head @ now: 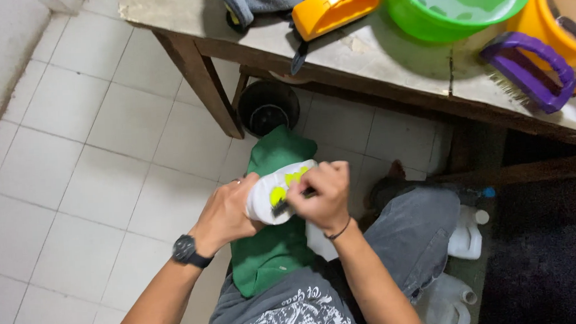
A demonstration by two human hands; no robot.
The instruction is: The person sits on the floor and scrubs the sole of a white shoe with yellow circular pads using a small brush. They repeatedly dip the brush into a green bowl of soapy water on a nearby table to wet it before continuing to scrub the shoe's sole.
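Shoe (277, 191) and brush meet over the person's lap, above a green cloth (272, 247) that lies across the knees. The shoe is white with bright yellow spots. The left hand (229, 213) is closed around its side and holds it up. The right hand (322, 196) is closed around a small dark brush (285, 207), and the bristles touch the shoe near a yellow spot.

To scrub well, the left hand should hold the shoe tight so it does not wiggle. The right hand should make short, soft strokes and press just enough. It helps to turn the shoe a little at a time so no part is missed. Keeping the shoe over the green cloth lets the dirt and drips fall there and not on the grey trousers.

Up on the table (400, 56) sit a green bowl (456, 9), an orange bucket (557, 24) and a purple scrub brush (530, 70). They are well apart from the hands. White plastic jugs (465, 238) stand on the floor by the right leg.
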